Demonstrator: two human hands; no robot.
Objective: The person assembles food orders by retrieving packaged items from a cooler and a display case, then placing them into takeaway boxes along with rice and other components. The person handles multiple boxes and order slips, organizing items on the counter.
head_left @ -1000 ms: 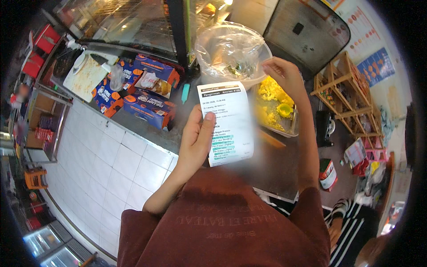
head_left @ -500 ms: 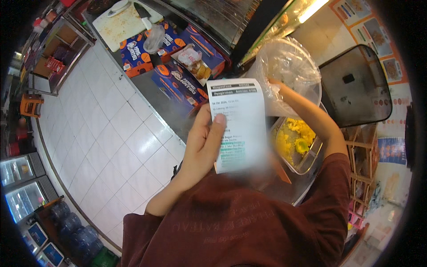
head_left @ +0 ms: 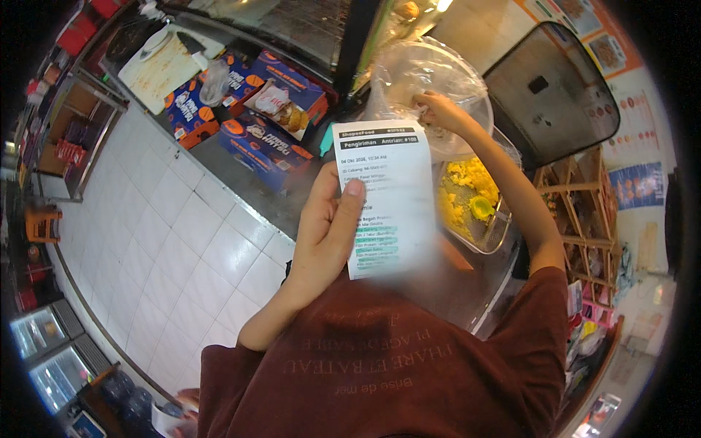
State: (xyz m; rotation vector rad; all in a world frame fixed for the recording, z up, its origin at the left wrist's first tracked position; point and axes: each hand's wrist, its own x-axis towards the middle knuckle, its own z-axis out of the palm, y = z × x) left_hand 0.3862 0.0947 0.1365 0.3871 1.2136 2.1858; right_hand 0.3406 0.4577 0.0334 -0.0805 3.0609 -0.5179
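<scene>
A long printed paper receipt (head_left: 398, 197) with green-highlighted lines is pinched upright in my left hand (head_left: 328, 230), thumb on its front. My right arm reaches to a large clear plastic tub (head_left: 467, 80) lined with a thin clear bag (head_left: 394, 73). Over the tub's opening is my right hand (head_left: 442, 113), its fingers closed; a small whitish bit shows at the fingertips, too small to name. Below the tub stands a wire-rimmed tray (head_left: 485, 248) of yellow crumbly food (head_left: 464, 182), with a bright yellow-green cup-like piece (head_left: 482, 208) in it.
Blue and orange cardboard food boxes (head_left: 263, 150) stand on the dark counter; an open one holds a wrapped item and fried food. Beyond lie a stained white cutting board (head_left: 157, 73) and a knife (head_left: 191, 47). A dark-framed translucent lid (head_left: 562, 95) leans at right, near wooden racks (head_left: 577, 226).
My right hand has come up from inside the tub toward its opening. The view has shifted, and the receipt stays in my left hand. A teal object now shows beside the receipt.
</scene>
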